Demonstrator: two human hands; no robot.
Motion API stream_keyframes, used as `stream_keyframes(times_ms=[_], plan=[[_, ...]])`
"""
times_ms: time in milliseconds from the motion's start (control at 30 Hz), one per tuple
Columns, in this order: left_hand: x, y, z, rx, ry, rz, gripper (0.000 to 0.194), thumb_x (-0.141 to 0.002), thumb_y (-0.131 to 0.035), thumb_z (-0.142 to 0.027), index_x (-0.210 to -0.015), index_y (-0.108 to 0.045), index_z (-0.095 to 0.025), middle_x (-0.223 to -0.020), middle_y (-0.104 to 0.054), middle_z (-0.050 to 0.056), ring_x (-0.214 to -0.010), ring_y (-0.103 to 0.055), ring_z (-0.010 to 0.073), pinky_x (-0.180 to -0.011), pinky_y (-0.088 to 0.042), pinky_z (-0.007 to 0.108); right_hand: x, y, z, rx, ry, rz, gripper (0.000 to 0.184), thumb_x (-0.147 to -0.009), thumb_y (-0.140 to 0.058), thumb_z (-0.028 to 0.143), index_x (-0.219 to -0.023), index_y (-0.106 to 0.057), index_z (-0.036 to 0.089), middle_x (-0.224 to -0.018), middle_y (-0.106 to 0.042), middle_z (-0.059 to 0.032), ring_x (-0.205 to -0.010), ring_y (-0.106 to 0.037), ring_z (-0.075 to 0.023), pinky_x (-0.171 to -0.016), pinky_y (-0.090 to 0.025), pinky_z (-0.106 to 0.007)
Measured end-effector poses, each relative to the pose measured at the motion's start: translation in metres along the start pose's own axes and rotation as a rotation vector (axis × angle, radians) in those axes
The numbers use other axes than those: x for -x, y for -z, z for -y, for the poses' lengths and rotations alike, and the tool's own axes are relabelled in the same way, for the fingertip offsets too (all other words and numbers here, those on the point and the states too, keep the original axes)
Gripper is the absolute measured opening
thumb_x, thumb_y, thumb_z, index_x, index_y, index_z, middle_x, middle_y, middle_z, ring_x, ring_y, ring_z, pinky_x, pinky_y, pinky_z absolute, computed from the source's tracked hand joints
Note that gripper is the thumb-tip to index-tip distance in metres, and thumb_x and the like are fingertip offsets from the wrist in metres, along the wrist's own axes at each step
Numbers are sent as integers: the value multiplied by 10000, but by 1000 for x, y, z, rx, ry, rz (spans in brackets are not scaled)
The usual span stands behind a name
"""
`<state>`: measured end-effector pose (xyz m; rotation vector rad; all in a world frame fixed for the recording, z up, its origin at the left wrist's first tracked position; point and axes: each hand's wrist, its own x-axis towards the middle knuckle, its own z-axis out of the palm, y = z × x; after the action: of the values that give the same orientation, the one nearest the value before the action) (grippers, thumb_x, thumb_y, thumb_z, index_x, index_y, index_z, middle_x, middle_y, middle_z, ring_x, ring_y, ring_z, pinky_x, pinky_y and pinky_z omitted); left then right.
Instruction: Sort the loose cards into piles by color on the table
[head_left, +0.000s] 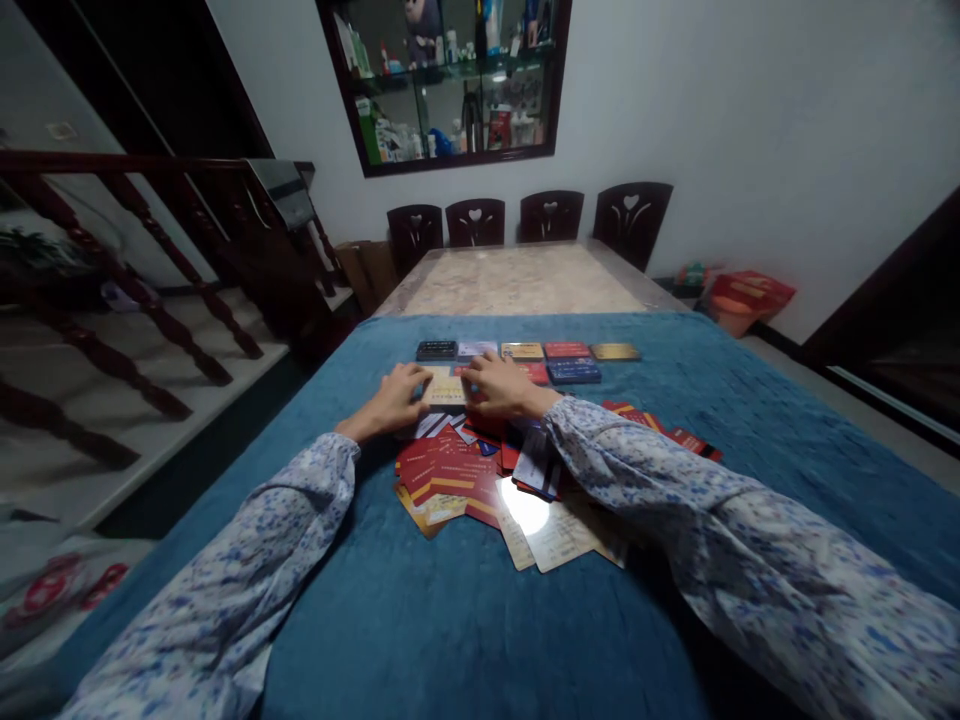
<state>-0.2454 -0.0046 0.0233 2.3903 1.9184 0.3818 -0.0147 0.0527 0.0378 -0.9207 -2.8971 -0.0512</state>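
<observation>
A stack of cream-coloured cards (444, 388) stands between my two hands. My left hand (396, 397) closes on its left side, and my right hand (496, 386) presses against the right side. Just beyond is a row of neat card stacks: black (436, 350), pale lilac (477, 348), gold-yellow (522, 351), red (567, 350) and dull gold (615, 352). A blue stack (574, 372) sits right of my right hand, beside a red stack (536, 373) that the hand partly covers. Nearer me lies a loose spread of red cards (450, 465), with cream cards (559, 535) and a white card (536, 465).
A blue cloth (360, 620) covers the near part of the table, and the bare tabletop (517, 275) shows beyond. Dark chairs (551, 215) line the far end. At left runs a wooden railing (142, 290). A red bag (750, 295) is by the right wall.
</observation>
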Motion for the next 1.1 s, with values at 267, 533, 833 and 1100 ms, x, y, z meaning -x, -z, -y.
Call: stream_keyframes(times_ms=[267, 533, 833, 1100], plan=[[-13, 1, 30, -31, 44, 26, 499, -798, -636, -266, -1291, -641, -186, -1328, -597, 133, -1231, -519, 340, -1058, -441, 539, -32, -3, 3, -1, -18, 6, 361, -874, -610, 342, -1174, -709, 167, -1318, -611, -185, -1229, -472, -361, -936, -466, -486], [-30, 4, 49, -54, 58, 28, 522, -748, -664, -260, -1266, -665, -198, -1314, -611, 128, -1237, -547, 334, -1057, -478, 481, -59, -10, 1, -11, -46, 9, 366, -853, -600, 311, -1170, -734, 187, -1325, -610, -180, -1230, -482, -370, -941, -487, -495], [-49, 4, 57, -90, 34, 66, 526, -708, -659, -227, -1227, -707, -157, -1263, -663, 133, -1184, -619, 321, -1061, -498, 403, -77, -14, -1, -14, -77, 55, 366, -854, -569, 271, -1161, -738, 169, -1345, -611, -186, -1244, -489, -375, -957, -493, -521], [-55, 1, 64, -86, 32, 98, 525, -682, -658, -228, -1200, -720, -169, -1191, -688, 103, -1115, -644, 299, -1015, -522, 377, -84, -14, -1, -29, -83, 81, 370, -843, -555, 269, -1140, -752, 169, -1345, -621, -188, -1250, -496, -383, -973, -481, -530]])
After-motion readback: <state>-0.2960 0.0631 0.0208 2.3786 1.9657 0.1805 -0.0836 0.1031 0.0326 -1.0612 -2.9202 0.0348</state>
